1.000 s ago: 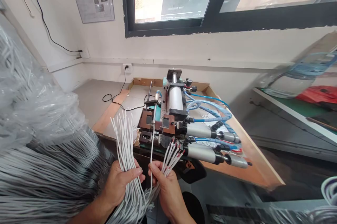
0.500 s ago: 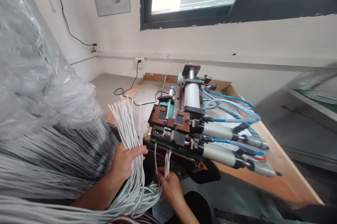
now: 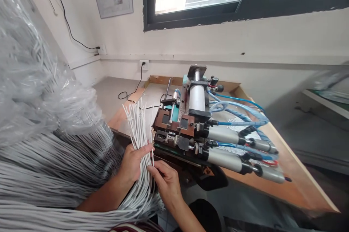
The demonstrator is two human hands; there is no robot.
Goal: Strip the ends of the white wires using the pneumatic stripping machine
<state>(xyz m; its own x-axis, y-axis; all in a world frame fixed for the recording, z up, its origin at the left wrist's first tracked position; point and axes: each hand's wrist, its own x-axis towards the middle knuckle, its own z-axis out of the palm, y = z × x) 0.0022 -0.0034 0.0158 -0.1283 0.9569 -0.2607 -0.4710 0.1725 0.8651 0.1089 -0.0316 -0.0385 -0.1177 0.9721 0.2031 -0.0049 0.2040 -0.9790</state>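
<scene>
Fingers of the left hand wrap a fanned bundle of thin white wires; the right hand pinches one wire near the grey pneumatic machine.

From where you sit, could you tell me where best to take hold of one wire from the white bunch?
Probably pinch a single wire near its free upper tip, coming from the right, as the right hand does: the tips fan apart there, while lower down the left hand packs the bunch tight.
</scene>
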